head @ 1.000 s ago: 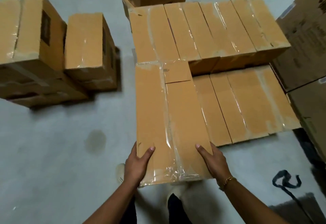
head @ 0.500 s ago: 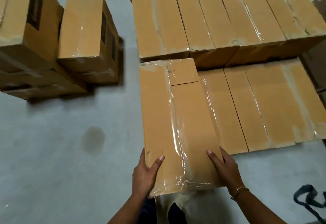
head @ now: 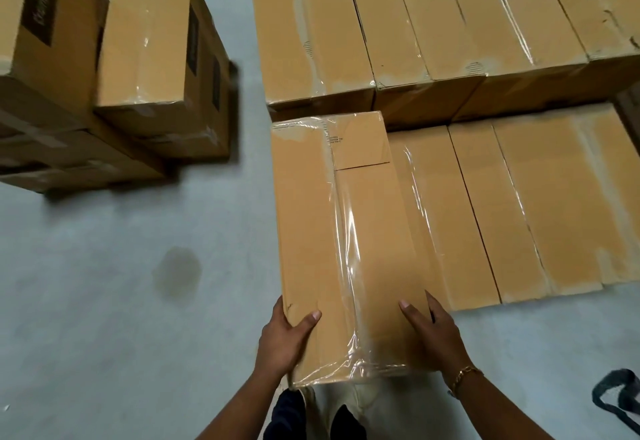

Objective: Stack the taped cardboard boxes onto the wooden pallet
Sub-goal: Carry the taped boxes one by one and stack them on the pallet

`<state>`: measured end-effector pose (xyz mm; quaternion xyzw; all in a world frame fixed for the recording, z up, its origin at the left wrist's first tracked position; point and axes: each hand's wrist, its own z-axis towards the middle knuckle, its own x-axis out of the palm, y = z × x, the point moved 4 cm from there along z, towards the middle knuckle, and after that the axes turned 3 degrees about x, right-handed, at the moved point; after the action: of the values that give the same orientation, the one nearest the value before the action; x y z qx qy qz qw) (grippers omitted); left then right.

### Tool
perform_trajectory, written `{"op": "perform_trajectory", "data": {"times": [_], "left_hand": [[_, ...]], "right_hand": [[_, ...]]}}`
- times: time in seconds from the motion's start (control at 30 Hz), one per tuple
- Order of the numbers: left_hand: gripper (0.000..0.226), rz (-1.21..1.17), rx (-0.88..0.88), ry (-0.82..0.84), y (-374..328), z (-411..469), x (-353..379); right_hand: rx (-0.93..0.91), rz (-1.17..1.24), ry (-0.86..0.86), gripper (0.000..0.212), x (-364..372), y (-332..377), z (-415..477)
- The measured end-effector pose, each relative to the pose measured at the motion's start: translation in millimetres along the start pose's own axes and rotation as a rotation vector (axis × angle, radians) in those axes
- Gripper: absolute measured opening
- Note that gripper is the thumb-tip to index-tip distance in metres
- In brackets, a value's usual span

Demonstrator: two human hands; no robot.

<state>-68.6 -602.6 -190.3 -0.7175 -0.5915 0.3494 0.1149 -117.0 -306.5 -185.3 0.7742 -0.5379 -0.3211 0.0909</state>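
A head-worn camera looks down at a long cardboard box [head: 346, 242] wrapped in shiny clear tape, held in both bare hands over a grey concrete floor [head: 104, 301]. The left hand [head: 285, 337] grips the box's near left corner, thumb lying flat on the top face and the other fingers hidden down the side. The right hand [head: 431, 330] grips the near right corner the same way, thumb on top, fingers curled round the edge; a gold bracelet [head: 462, 375] circles that wrist. The box points away from the person, and its far end reaches a taller row of taped boxes [head: 433, 23] that stand side by side beyond it. Just to the right of the held box, a lower row of boxes [head: 519, 211] lies flat, close against its long right side; whether they touch cannot be told. No pallet wood shows under either row. To the left of the held box, well apart across bare floor, a separate stack of boxes [head: 152, 58] stands, some with dark labels on their sides. A dark round stain [head: 178, 271] marks the floor between that stack and the held box. Below the held box's near edge, the person's dark and pale clothing [head: 329, 412] shows. To the right of the box, at the picture's edge, a dark strap [head: 616, 398] lies on the floor.
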Motion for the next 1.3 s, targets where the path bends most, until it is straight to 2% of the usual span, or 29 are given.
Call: {"op": "perform_trajectory", "data": {"times": [0.17, 0.33, 0.53, 0.63, 0.77, 0.87, 1.0, 1.13, 1.2, 1.3], "left_hand": [[0.101, 0.003, -0.060, 0.032, 1.4, 5.4, 0.6], [0.080, -0.078, -0.076, 0.077, -15.4, 19.1, -0.8], [0.097, -0.123, -0.057, 0.053, -55.7, 71.8, -25.2], [0.090, -0.164, -0.050, 0.073, -72.9, 97.4, -31.6], [0.104, -0.160, -0.038, 0.115, -80.6, 115.9, -35.4], [0.106, -0.135, -0.025, 0.112, -83.1, 117.8, -35.4], [0.104, -0.096, 0.010, 0.107, -94.8, 125.9, -39.5], [0.101, -0.113, 0.019, 0.107, -113.5, 140.3, -47.5], [0.094, -0.120, 0.011, 0.118, -118.2, 144.8, -49.1], [0.085, -0.116, -0.010, 0.122, -117.5, 149.1, -49.7]], "right_hand": [[0.019, 0.004, 0.047, 0.081, 1.8, -3.9, 4.8], [0.024, -0.011, 0.057, 0.079, 2.4, 6.1, 15.7], [-0.038, -0.010, 0.020, 0.080, 3.1, 55.1, 47.9], [-0.064, -0.009, -0.006, 0.080, 4.8, 84.1, 70.2], [-0.019, 0.021, -0.018, 0.086, 11.7, 106.7, 89.4], [0.011, -0.001, -0.028, 0.087, 13.4, 109.9, 94.1], [0.002, -0.005, -0.035, 0.089, 10.5, 119.5, 102.2], [-0.060, 0.008, -0.041, 0.109, 6.4, 142.3, 111.4], [-0.061, 0.016, -0.047, 0.113, 5.0, 151.1, 115.5], [-0.049, 0.023, -0.041, 0.096, 5.7, 155.9, 119.0]]}}
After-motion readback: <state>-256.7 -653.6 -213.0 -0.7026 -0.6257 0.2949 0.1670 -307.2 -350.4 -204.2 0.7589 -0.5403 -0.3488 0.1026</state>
